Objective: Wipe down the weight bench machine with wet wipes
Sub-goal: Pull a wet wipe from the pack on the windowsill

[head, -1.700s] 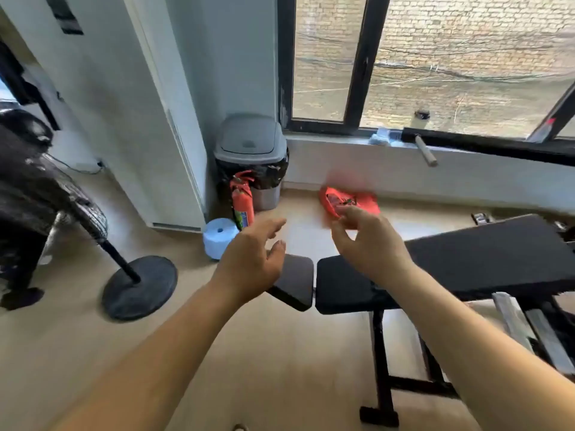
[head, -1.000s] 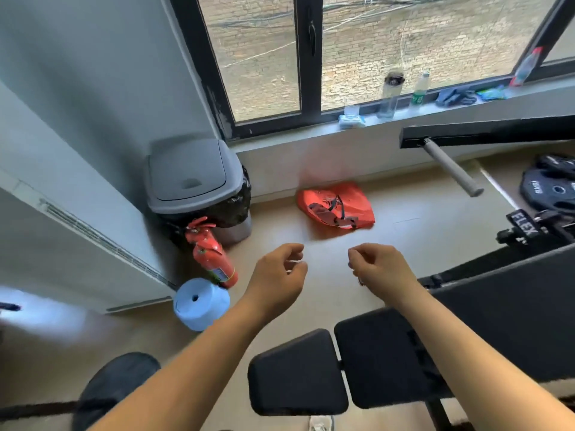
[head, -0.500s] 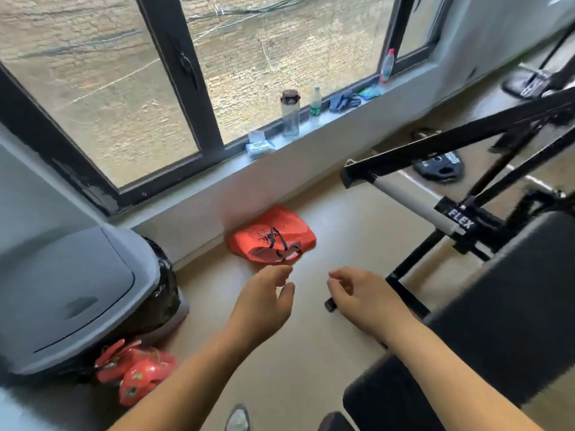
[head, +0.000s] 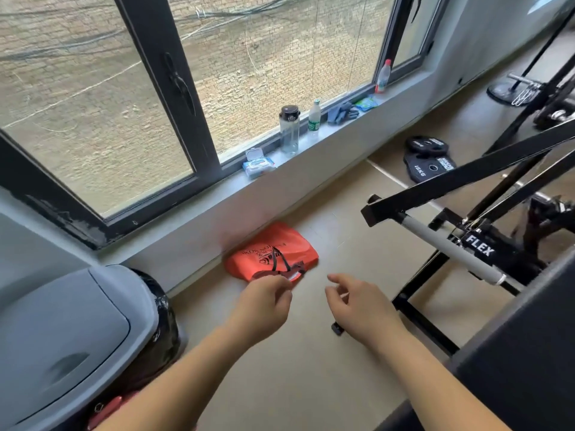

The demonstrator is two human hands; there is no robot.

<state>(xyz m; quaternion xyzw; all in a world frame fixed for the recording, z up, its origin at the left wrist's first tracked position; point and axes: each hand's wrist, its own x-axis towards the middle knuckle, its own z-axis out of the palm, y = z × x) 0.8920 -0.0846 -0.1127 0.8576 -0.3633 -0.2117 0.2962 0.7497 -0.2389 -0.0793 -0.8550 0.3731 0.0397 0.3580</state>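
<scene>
**Left edge.** A grey bin point(head: 62, 331) fills the lower left corner and is cut off by the left and bottom edges. Its black liner point(head: 165, 318) bulges out on the right side. A red object point(head: 104, 410) shows below the bin, mostly hidden and not identifiable.

**Open room.** Bare floor point(head: 280, 384) runs between the bin and the machine, and both forearms reach across it. An orange bag point(head: 273, 250) lies flat on the floor at the foot of the wall under the window sill point(head: 202, 197).

**Hands.** The left hand point(head: 264, 303) is empty, with its fingers loosely curled. It overlaps the bag's near edge in view, and contact cannot be told. The right hand point(head: 357, 306) is held apart from the left, relaxed and empty, with the forefinger extended.

**Window sill.**
- The wet wipes pack point(head: 258, 164) lies flat against the window frame, well apart from both hands. Its long side runs along the sill, and its lid is flipped up towards the glass.
- Rightwards along the sill stand a clear bottle point(head: 289, 132) and a small green-labelled bottle point(head: 314, 119).
- Blue gloves point(head: 342, 113) lie next, with a red-capped bottle point(head: 382, 76) near the far end.

**Right side.**
- The weight bench machine point(head: 466, 175) has a black bar that rises from its open end towards the right edge.
- A grey handle point(head: 448, 247) slopes from that end down to the right.
- The black pad point(head: 529, 353) fills the lower right corner and is cut off there.
- Weight plates point(head: 429, 160) lie flat on the floor beyond the bar.
</scene>
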